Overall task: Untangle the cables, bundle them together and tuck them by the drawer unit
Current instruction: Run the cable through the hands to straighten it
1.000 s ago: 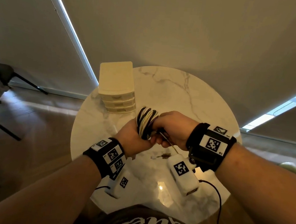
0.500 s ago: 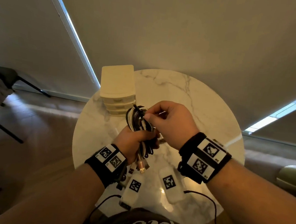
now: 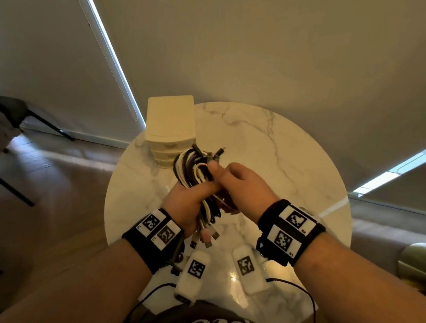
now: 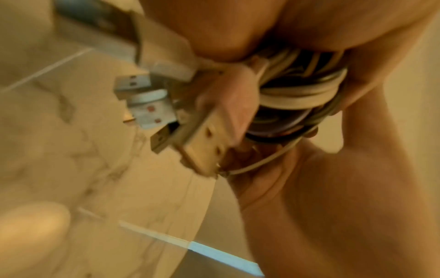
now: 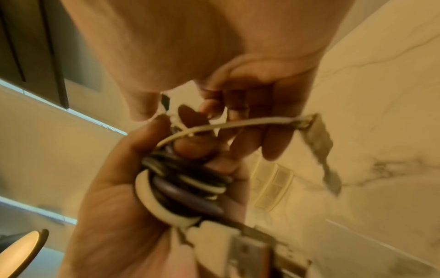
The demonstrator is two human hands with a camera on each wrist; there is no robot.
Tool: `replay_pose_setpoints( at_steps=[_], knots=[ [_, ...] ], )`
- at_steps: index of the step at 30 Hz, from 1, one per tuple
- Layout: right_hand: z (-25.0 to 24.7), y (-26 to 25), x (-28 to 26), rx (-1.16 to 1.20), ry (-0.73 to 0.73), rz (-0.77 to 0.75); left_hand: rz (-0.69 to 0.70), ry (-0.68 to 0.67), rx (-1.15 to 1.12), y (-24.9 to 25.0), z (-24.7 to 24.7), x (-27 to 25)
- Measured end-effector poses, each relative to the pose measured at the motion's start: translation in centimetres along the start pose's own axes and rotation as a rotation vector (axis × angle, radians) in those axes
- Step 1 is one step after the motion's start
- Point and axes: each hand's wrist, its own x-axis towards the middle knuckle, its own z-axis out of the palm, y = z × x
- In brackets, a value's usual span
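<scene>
The left hand [image 3: 187, 205] was clenched round the middle of the cables [image 3: 195, 172], held above the desk [image 3: 272, 151] near the drawer unit [image 3: 170, 123]. The right hand [image 3: 240, 187] pinched one strand. The bundle seemed light and springy, so holding its middle was probably safest.

- One bundle of cables [image 3: 197, 175], white, black and purple strands looping together, is hanging above the round marble table [image 3: 297, 169]; the strand count cannot be told.
- About four USB plugs [image 4: 166, 120] are dangling from the bundle's lower end.
- One cream drawer unit [image 3: 170, 123], showing three drawers, is standing on the table's far left edge.
- Two hands are showing: left hand [image 3: 185, 205], right hand [image 3: 241, 185].
</scene>
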Motion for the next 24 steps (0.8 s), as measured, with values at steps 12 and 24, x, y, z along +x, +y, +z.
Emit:
replay_pose_setpoints(
  at_steps=[12,24],
  knots=[
    [-1.0,3.3,-0.5,-0.283,-0.219,-0.228,-0.109,0.008,-0.513,2.0,-2.0,2.0],
    [-0.9,2.4,0.0,0.36,0.1,-0.16,-0.089,0.182,-0.201,0.7,-1.3,1.6]
  ],
)
